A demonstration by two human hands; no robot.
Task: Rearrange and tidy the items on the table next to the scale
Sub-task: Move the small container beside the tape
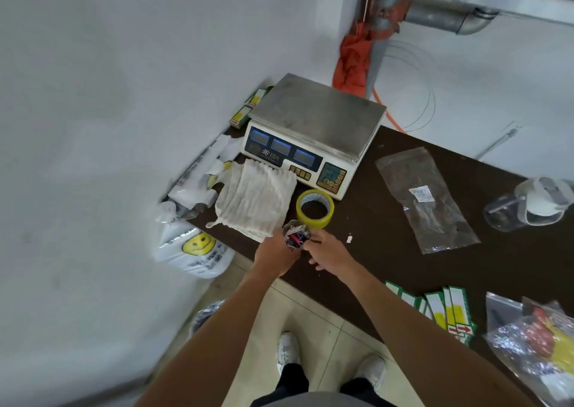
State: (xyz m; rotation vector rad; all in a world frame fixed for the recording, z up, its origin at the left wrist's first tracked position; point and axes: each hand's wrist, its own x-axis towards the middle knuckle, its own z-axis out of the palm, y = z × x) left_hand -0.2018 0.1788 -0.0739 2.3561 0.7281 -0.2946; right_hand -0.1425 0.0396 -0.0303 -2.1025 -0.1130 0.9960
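Presently a small cup of oddments (295, 235) is held above the worktop (388, 220) edge, just beside the tape roll (315, 209) and the cloth (256, 201), near the scale (313, 133). The left hand (273, 253) is wrapped round it; the right hand (324, 249) is pinched at its rim. Judged light and easily spilled; best gripped round the wall, upright.

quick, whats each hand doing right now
Left hand: closed around a small container of odds and ends.
Right hand: fingers at the container's rim; grip cannot be told.

Orange cloth (352, 61) beside grey pipe (441, 18).
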